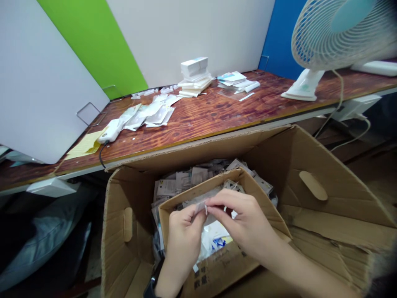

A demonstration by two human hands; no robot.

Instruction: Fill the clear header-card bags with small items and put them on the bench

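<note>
I had my left hand [183,240] and right hand [245,221] pinching a clear plastic sachet [203,202] above the cardboard carton [288,165], a small piece calling for careful fingertip work

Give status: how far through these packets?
Looks done: flattened white packets lie on the wooden table, near stacked white boxes. In hand: the left hand and right hand pinch a small clear packet. Left: many packets fill the cardboard box; their total can't be told.
</note>
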